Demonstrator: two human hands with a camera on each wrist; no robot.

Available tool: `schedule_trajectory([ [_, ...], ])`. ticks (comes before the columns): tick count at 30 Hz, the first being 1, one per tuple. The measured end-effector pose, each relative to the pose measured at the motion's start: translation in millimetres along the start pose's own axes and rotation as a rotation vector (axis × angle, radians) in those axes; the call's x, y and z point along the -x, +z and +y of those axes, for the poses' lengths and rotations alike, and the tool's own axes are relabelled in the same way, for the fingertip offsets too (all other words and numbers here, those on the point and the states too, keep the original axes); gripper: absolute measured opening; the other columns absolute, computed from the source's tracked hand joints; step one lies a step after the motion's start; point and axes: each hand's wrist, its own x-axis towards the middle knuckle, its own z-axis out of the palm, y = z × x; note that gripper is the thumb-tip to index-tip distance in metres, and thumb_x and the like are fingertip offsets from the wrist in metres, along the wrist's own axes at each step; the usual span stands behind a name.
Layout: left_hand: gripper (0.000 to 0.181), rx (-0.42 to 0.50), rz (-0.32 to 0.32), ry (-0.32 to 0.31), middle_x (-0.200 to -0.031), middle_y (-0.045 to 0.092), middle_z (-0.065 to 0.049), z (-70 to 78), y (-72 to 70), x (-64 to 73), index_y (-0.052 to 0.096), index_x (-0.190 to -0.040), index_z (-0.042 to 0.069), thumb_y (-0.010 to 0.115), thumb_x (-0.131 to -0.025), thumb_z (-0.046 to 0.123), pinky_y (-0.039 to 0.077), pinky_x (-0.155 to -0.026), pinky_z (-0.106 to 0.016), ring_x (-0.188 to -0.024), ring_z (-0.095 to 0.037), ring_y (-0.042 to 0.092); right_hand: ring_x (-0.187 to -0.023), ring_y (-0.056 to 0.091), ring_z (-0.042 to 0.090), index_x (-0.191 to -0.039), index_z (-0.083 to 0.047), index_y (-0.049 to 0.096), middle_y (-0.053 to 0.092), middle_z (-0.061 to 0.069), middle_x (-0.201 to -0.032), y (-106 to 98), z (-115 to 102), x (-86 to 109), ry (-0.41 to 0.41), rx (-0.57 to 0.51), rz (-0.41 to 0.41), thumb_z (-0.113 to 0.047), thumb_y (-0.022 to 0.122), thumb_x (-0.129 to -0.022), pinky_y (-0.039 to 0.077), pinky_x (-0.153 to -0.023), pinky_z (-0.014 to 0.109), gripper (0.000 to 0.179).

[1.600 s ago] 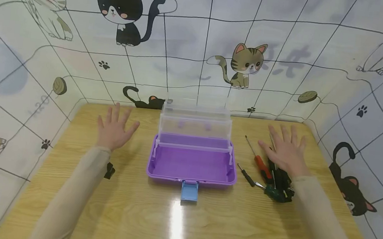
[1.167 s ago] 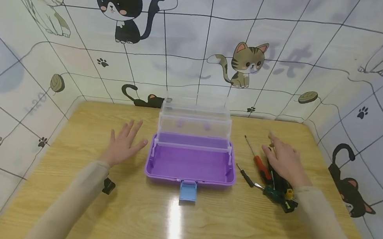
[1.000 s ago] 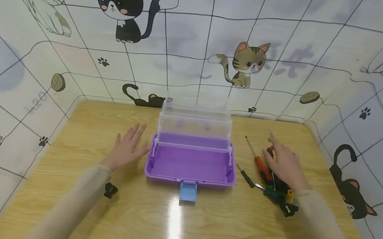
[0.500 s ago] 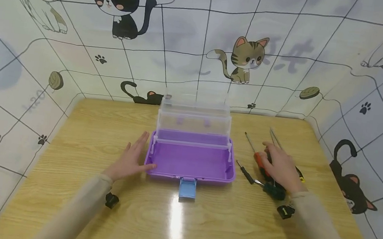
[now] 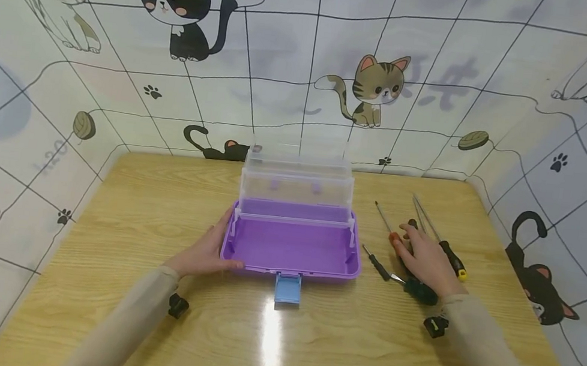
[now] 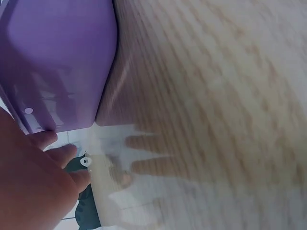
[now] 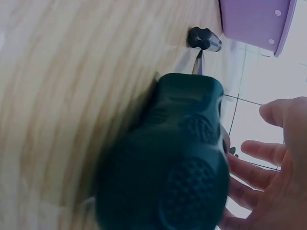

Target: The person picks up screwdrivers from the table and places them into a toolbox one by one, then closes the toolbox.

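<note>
A purple toolbox (image 5: 291, 248) with its clear lid raised stands mid-table, a blue latch (image 5: 288, 289) hanging at its front. My left hand (image 5: 204, 253) rests on its left end, fingers along the side and thumb at the front corner; in the left wrist view the fingers touch the purple wall. My right hand (image 5: 426, 260) hovers over several screwdrivers, fingers spread and partly bent. Below or beside it lie a red-handled screwdriver (image 5: 394, 238), a thick green-handled screwdriver (image 7: 168, 158), and a small black screwdriver (image 5: 378, 270). Contact between the right fingertips and the red handle cannot be told.
A black-and-yellow screwdriver (image 5: 453, 260) lies right of the right hand, with another thin shaft beside it. A cat-printed curtain (image 5: 283, 85) encloses the table (image 5: 174, 181) at the back and sides. Small black devices hang at both wrists.
The left hand moved right from the bare table onto the toolbox's left end. The right hand lowered toward the red screwdriver, uncovering the black-and-yellow one. The toolbox stayed in place.
</note>
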Motion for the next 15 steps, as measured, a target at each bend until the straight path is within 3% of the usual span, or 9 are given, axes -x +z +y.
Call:
schedule_trajectory([
  [5,0.134,0.098,-0.023,-0.008,-0.16,-0.004,-0.012,4.6,0.2,-0.2,-0.017,-0.152,0.028,0.088,-0.07,0.024,0.013,-0.113,-0.053,-0.144,-0.033,0.009,-0.098,0.058,0.043,-0.136,0.005,0.043,0.059,0.03,-0.112,6,3,0.9,-0.009,-0.011,-0.002,-0.023,0.051,-0.101,0.048,-0.077,0.06,0.046],
  [12,0.133,0.184,-0.034,-0.018,-0.159,-0.002,-0.021,32.5,-7.2,2.0,-0.015,-0.153,0.014,0.088,-0.068,0.012,0.014,-0.111,-0.058,-0.142,-0.041,0.012,-0.093,0.059,0.041,-0.134,0.005,0.044,0.06,0.028,-0.111,10,4,2.5,-0.011,-0.01,-0.001,-0.022,0.053,-0.099,0.048,-0.073,0.058,0.045],
  [15,0.133,0.165,-0.031,-0.024,-0.159,-0.002,-0.018,26.0,-4.2,-0.5,-0.015,-0.153,0.02,0.088,-0.069,0.016,0.016,-0.111,-0.057,-0.142,-0.039,0.013,-0.094,0.059,0.041,-0.135,0.006,0.044,0.059,0.028,-0.113,10,4,3.1,0.007,-0.005,-0.01,-0.021,0.054,-0.098,0.048,-0.074,0.059,0.046],
])
